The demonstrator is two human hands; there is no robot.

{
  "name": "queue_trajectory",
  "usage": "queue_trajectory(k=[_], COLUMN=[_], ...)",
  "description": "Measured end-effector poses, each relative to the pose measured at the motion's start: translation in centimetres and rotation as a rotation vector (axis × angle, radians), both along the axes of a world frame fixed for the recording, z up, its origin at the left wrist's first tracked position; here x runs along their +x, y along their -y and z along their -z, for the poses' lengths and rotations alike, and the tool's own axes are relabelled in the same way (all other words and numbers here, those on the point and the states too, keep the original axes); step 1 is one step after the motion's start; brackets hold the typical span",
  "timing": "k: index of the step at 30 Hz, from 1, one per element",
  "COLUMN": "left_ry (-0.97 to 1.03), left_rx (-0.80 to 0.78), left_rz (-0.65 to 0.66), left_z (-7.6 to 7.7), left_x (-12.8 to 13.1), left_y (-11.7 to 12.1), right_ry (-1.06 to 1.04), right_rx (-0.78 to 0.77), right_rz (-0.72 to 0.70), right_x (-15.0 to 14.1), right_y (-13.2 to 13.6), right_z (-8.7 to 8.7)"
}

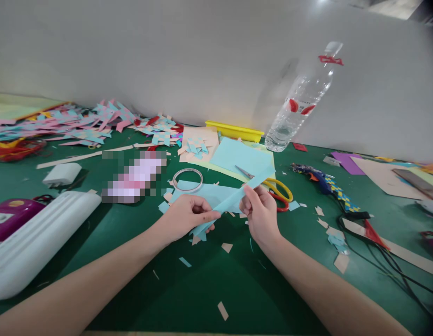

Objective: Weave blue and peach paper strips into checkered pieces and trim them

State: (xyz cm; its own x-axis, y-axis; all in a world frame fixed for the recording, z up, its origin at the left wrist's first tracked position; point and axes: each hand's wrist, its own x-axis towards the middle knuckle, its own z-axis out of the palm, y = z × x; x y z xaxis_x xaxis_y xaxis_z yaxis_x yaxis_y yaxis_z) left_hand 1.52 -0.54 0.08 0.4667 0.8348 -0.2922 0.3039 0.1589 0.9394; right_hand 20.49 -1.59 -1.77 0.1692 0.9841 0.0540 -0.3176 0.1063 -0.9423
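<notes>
Between both hands a folded light-blue paper strip [233, 198] is held at a slant above the table. My left hand [190, 215] pinches its lower left end between thumb and fingers. Higher up the strip, my right hand [260, 210] grips it with curled fingers. Under the hands lies another light-blue paper piece [223, 191], partly covered. Just beyond my right hand rest scissors [282, 190] with yellow and red handles, partly hidden by the strip. A roll of tape [187, 181] lies beyond my left hand.
Light-blue sheets [240, 156] and a yellow tray [233, 131] lie at the back. A plastic bottle [300, 102] stands by the wall. Woven paper pieces [97, 119] pile up back left. A white case [45, 240] lies left; dark cables [384, 254] lie right. Paper scraps [226, 247] dot the green table.
</notes>
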Motion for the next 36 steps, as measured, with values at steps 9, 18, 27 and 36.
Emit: queue_trajectory(k=[9,18,27,36], left_ry=[0.002,0.069,0.01,0.012], left_rx=[0.084,0.012,0.064,0.04], left_rz=[-0.012,-0.009,-0.043,-0.046], left_z=[-0.26,-0.36,-0.33,0.03], left_x=[0.1,-0.23,-0.45,-0.39], left_y=[0.03,-0.21,-0.6,-0.62], right_ry=[0.415,0.249,0.252,0.248], right_rx=[-0.084,-0.076,-0.098,-0.121], right_rz=[-0.338,-0.186,-0.152,-0.137], right_x=[-0.57,-0.31,-0.18,-0.16], right_y=[0.83,0.26,0.09,0.17], right_z=[-0.11,-0.17,0.11,0.06])
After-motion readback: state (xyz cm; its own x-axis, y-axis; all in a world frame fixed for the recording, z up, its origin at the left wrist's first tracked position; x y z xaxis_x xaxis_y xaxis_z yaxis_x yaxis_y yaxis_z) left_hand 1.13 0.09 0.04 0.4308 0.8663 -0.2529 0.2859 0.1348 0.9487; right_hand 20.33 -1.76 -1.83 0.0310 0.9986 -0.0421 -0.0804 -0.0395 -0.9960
